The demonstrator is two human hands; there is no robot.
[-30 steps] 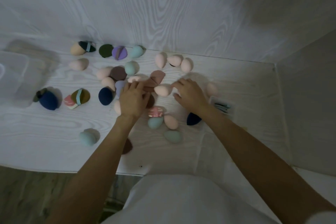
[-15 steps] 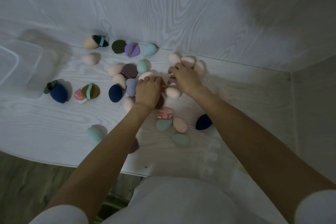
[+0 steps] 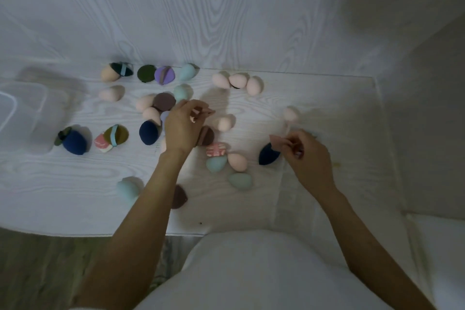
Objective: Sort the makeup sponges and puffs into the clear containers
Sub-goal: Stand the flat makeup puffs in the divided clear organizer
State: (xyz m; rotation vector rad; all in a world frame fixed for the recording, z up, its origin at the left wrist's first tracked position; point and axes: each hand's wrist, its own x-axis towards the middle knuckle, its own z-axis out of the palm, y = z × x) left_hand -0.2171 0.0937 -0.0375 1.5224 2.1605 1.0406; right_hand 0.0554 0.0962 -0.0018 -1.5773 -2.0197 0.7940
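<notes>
Several makeup sponges and puffs lie scattered on the white table. My left hand hovers over the middle of the pile and pinches a thin pink puff between its fingertips. My right hand is off to the right, pinching another flat pink puff beside a navy sponge. A clear container stands at the far left. Another clear container lies faintly visible under my right forearm. A pink egg sponge sits between my hands.
Three pink sponges cluster near the back wall. Green and purple puffs line the back edge. Navy sponges and a striped olive puff lie left. Teal sponges sit near the front. The table's front edge is close to my body.
My hands were together at the middle of the pile; now the right hand has pulled back right with a pink puff, and the left hand has lifted another one.
</notes>
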